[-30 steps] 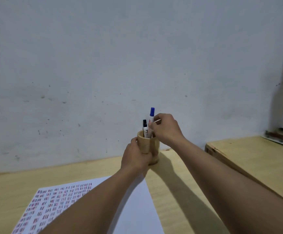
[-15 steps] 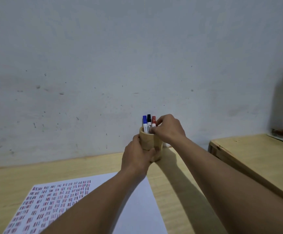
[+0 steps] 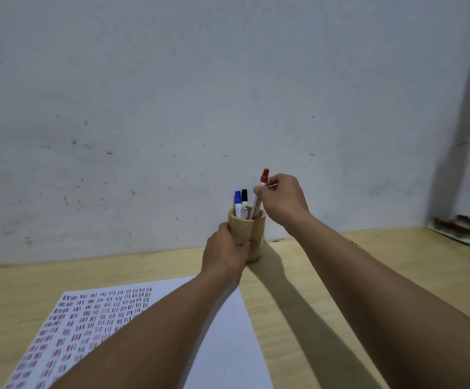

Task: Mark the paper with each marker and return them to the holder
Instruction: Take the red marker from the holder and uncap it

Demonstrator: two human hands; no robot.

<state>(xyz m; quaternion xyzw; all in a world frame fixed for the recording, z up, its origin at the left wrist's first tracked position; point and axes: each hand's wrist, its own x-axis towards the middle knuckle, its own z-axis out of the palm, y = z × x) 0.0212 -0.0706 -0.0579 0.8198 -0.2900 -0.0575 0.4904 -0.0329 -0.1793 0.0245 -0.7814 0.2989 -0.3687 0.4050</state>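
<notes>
A round wooden holder (image 3: 253, 228) stands on the table near the wall. My left hand (image 3: 225, 252) grips its lower left side. A blue-capped marker (image 3: 238, 203) and a black-capped marker (image 3: 244, 202) stand upright inside it. My right hand (image 3: 282, 202) pinches a red-capped marker (image 3: 259, 196) just below its cap; the marker is tilted, raised partway, its lower end still inside the holder. A white paper (image 3: 222, 341) lies in front, its left part covered with rows of short red, blue and black marks.
The light wooden table (image 3: 298, 304) runs up to a grey-white wall (image 3: 200, 108). A second wooden surface (image 3: 413, 248) adjoins at the right, with a dark worn object (image 3: 463, 224) at its far edge.
One second ago my right hand lowered the blue marker into the holder. It then took hold of the red marker and has lifted it partway up. My left hand stays on the holder.
</notes>
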